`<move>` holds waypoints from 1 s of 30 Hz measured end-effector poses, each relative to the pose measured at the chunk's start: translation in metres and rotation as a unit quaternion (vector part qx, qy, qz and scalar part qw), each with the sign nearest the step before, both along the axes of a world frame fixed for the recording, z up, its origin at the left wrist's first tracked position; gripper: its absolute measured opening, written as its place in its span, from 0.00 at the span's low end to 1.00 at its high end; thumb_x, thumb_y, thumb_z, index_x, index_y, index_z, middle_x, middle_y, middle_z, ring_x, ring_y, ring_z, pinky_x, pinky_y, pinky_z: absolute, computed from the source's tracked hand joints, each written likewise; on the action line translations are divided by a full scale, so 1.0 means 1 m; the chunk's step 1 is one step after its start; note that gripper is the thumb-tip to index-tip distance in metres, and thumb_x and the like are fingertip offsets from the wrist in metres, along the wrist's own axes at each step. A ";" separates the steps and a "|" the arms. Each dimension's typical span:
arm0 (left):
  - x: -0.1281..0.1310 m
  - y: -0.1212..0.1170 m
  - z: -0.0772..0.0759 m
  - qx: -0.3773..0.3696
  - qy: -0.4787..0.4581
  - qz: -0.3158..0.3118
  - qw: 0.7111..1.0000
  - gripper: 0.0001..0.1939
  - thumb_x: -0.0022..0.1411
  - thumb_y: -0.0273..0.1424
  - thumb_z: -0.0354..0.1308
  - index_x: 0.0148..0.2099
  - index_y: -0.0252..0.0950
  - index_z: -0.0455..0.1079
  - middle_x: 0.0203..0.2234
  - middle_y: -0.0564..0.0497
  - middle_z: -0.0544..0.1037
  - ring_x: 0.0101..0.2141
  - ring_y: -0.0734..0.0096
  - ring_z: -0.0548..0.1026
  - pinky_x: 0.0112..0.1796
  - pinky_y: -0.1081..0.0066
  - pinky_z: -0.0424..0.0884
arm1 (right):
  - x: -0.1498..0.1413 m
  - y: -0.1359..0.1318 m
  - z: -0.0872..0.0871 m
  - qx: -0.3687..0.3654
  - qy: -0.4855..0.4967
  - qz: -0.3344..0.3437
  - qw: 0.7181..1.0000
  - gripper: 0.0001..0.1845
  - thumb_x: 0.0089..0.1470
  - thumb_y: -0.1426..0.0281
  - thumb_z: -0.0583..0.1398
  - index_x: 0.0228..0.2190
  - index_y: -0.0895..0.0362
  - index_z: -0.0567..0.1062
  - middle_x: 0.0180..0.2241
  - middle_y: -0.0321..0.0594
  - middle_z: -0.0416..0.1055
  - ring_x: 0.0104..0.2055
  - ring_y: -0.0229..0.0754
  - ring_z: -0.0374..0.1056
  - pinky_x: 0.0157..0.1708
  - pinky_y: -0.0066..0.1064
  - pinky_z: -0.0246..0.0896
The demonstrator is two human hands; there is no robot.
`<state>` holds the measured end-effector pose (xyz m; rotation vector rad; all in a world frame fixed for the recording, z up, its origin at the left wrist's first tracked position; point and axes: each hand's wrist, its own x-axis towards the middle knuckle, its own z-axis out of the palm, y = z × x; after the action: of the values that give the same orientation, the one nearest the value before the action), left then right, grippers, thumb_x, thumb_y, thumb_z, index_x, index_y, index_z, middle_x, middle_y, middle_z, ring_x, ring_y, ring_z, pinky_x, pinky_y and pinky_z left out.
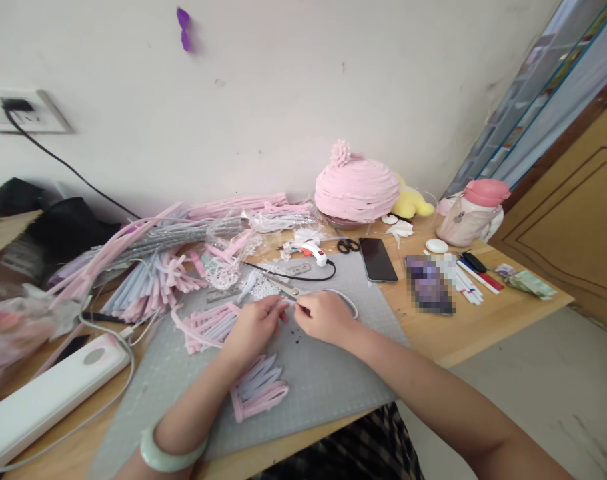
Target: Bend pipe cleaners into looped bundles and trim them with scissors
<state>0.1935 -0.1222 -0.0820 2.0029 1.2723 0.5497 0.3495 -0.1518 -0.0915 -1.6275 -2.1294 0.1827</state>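
Observation:
My left hand (256, 327) and my right hand (323, 317) meet over a grey cutting mat (333, 380), fingers pinched together on a thin white wire hoop (351, 305) that curves off to the right. Bent pink pipe cleaners (208, 325) lie just left of my left hand. A second pink bundle (261, 393) rests under my left forearm, which wears a pale green bangle (171, 453). Scissors (289, 288) lie just beyond my fingers.
A white glue gun (316, 253) with a black cord, small black scissors (348, 245), a phone (377, 259), a pink knitted-looking dome (356, 190), a pink bottle (471, 210), pens (471, 273) and heaps of pipe cleaners (148, 267) crowd the wooden table. A white power strip (43, 393) lies left.

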 end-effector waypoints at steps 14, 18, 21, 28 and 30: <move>-0.010 0.015 0.001 0.045 0.021 0.052 0.997 0.15 0.57 0.37 0.45 0.26 0.37 0.69 0.15 0.54 0.71 0.20 0.69 0.69 0.26 0.73 0.60 | -0.009 -0.005 0.000 0.023 0.004 0.020 1.000 0.14 0.49 0.73 0.54 0.15 0.59 0.68 0.16 0.36 0.67 0.19 0.32 0.56 0.21 0.27 0.36; -0.012 0.014 0.003 0.098 0.038 0.044 0.993 0.15 0.58 0.38 0.45 0.30 0.37 0.69 0.18 0.53 0.72 0.23 0.69 0.70 0.27 0.74 0.60 | -0.004 -0.002 0.000 0.028 0.011 -0.005 1.000 0.13 0.49 0.73 0.54 0.16 0.58 0.69 0.17 0.36 0.68 0.20 0.33 0.58 0.22 0.27 0.38; -0.010 0.009 0.006 0.157 0.078 0.021 0.984 0.14 0.58 0.36 0.44 0.27 0.37 0.66 0.20 0.52 0.72 0.24 0.69 0.69 0.26 0.73 0.58 | 0.001 -0.001 -0.001 0.026 0.010 -0.021 0.999 0.12 0.49 0.72 0.54 0.17 0.58 0.69 0.18 0.37 0.69 0.20 0.33 0.59 0.22 0.28 0.38; -0.007 0.007 0.009 0.128 0.156 -0.008 0.979 0.15 0.57 0.32 0.42 0.18 0.38 0.54 0.13 0.54 0.63 0.18 0.72 0.62 0.23 0.72 0.51 | 0.000 -0.001 -0.002 0.019 0.001 -0.016 1.000 0.13 0.49 0.71 0.54 0.16 0.58 0.70 0.18 0.37 0.69 0.20 0.33 0.58 0.22 0.28 0.37; -0.009 0.010 0.008 0.131 0.151 -0.001 0.980 0.15 0.56 0.32 0.42 0.18 0.38 0.53 0.13 0.55 0.62 0.18 0.72 0.62 0.23 0.72 0.51 | -0.004 -0.002 -0.002 0.018 -0.002 -0.007 1.000 0.13 0.48 0.72 0.54 0.15 0.58 0.69 0.17 0.37 0.69 0.19 0.33 0.57 0.21 0.28 0.36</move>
<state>0.1844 -0.1117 -0.0737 2.3776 1.4378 0.4421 0.3455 -0.1534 -0.0932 -1.6240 -2.1125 0.1362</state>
